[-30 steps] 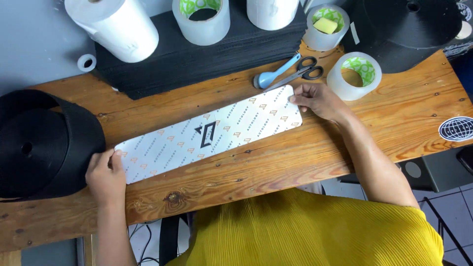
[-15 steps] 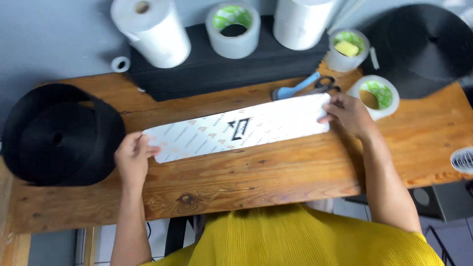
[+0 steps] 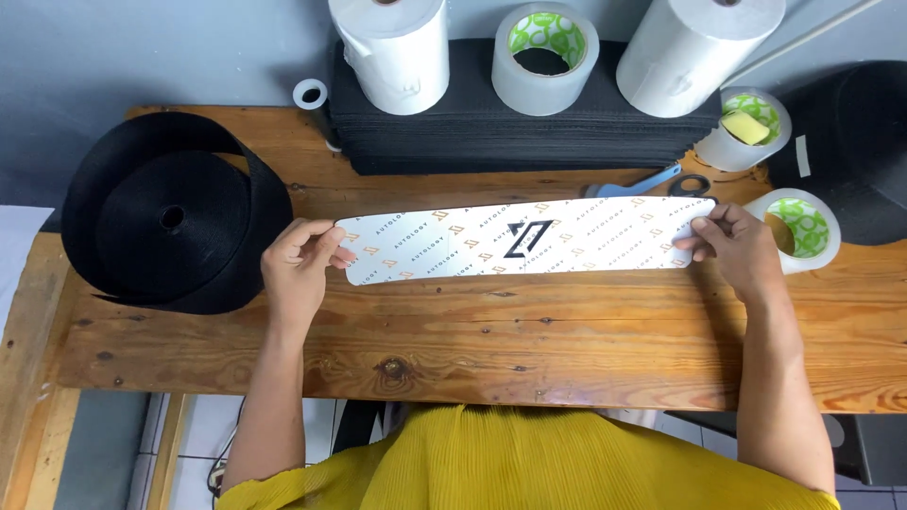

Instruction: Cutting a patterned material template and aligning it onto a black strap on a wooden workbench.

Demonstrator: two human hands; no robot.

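One long white printed card strip [image 3: 529, 241], rounded corners, pinched at its ends by left hand [image 3: 295, 269] and right hand [image 3: 737, 247]. Nearby: two white paper rolls [image 3: 392, 47], three clear tape rolls [image 3: 543, 61], one black webbing coil [image 3: 170, 222] on rough wooden table [image 3: 529, 331].

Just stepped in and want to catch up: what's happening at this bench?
A person in a yellow top holds a long white printed strip flat over the wooden table, the left hand pinching one end and the right hand the other. A big roll of black webbing lies beside the left hand. Blue-handled scissors and a tape roll sit near the right hand.
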